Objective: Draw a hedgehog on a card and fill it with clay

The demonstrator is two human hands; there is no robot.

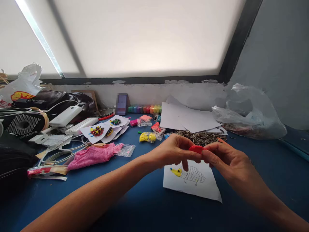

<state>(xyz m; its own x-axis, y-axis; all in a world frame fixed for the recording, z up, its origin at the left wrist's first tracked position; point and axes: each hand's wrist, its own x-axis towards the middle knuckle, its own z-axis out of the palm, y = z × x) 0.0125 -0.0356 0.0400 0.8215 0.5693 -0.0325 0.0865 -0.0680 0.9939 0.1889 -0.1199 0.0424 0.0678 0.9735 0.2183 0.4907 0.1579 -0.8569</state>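
Observation:
A lump of red modelling clay [197, 149] is pinched between my two hands, above the table. My left hand [177, 149] grips its left end with thumb and fingers, and my right hand [227, 161] holds its right end. Below them lies a white sheet with a hedgehog drawing [193, 175]; its head is covered in yellow clay with a blue nose and a dark eye. Just behind my hands is a pile of striped sunflower seeds [200, 138], partly covered by paper.
Blank white sheets [188, 116] lie at the back, beside a clear plastic bag [251, 112]. Packets of yellow clay [147, 137] and red clay [157, 128] sit left of my hands. Farther left are finished seed pictures [97, 131], a pink cloth [93, 157] and white power banks [66, 116].

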